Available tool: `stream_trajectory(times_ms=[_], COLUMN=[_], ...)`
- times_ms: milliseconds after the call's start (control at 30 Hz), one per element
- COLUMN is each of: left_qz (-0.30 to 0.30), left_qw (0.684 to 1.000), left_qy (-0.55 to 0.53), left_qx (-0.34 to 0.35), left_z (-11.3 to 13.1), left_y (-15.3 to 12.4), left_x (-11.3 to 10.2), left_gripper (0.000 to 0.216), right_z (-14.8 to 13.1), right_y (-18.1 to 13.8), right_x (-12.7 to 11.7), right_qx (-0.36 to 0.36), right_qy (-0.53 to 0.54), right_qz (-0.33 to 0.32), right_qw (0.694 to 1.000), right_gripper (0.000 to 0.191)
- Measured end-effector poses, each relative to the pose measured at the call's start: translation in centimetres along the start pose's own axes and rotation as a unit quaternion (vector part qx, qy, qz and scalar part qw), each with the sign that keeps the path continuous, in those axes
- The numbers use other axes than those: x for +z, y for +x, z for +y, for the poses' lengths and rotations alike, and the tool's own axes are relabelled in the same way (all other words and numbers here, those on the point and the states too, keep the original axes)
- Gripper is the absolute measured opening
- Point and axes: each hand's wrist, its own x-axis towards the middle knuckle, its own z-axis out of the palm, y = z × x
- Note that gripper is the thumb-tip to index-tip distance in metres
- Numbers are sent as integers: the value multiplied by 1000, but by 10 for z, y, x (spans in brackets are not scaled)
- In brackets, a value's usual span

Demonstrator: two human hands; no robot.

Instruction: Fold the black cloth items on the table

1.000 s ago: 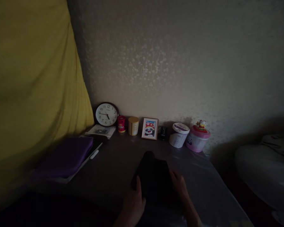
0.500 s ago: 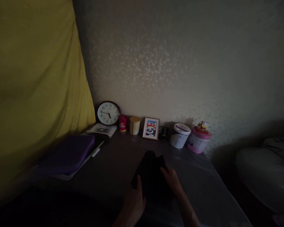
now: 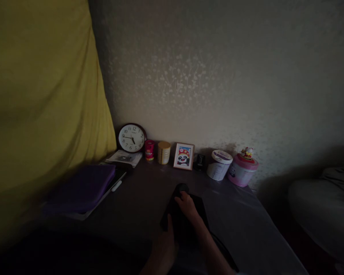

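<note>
A black, bag-like item [image 3: 199, 204] lies on the dark table in front of me; in the dim light its exact kind is unclear. A thin black strap or cord [image 3: 225, 250] trails from its right side toward the table's front. My left hand [image 3: 164, 244] holds its lower left edge, with the thumb stretched up along it and the other fingers hidden. My right hand [image 3: 186, 206] reaches across its top, fingers closed around the rounded upper left part [image 3: 181, 187].
Along the wall stand a round clock [image 3: 132, 138], a red can [image 3: 149, 150], a yellow canister [image 3: 163, 153], a framed panda picture [image 3: 184, 156], a white tub [image 3: 219, 165] and a pink tub [image 3: 242, 170] topped by a figurine. A purple case [image 3: 80, 187] lies left, beside a white marker [image 3: 116, 186].
My right hand has moved left from the black item's upper right edge to its rounded top. The right flap now lies flatter, and the strap shows at the right. My left hand stays nearly in place.
</note>
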Motion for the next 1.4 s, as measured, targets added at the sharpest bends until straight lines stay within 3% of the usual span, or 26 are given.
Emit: stream_trajectory(times_ms=[233,367,533,733,867,1100,1233,1300,1400], left_qz=[-11,-1,5,95,150,160,131,118,104], left_qw=[1000,1000,1000,993,980,977,984,987,989], left_qy=[6,25,19,58,51,65,66,68,71], left_qx=[-9,5,21,45,120,125,103,86,74], left_z=[3,-1,-11,-19,-10,-2,-6,-8,-10], left_y=[-2,0,-3,-10,-6,-2,-3,-1,2], left_x=[-6,0,4,-6,-5,4,6,10,18], left_gripper=[65,58,59,57,47,54,56,59,60], right_z=[-3,-8,-14,-12,-7,-4,0,6,15], right_y=[0,-5,-12,-14,-11,-20,-40,-47,-44], right_x=[5,0,-4,-4,-1,-3,-8,-8,-4], right_qx=[9,-35,-73,-98,-118,-150,-212,-251,-302], right_qy=[-29,-12,3,18,6,81,131,100,32], right_qz=[-24,-77,-110,-129,-128,-138,-60,-11,11], right_qw=[999,996,991,987,985,976,967,963,953], right_gripper=[38,26,31,30,29,27,29,28,25])
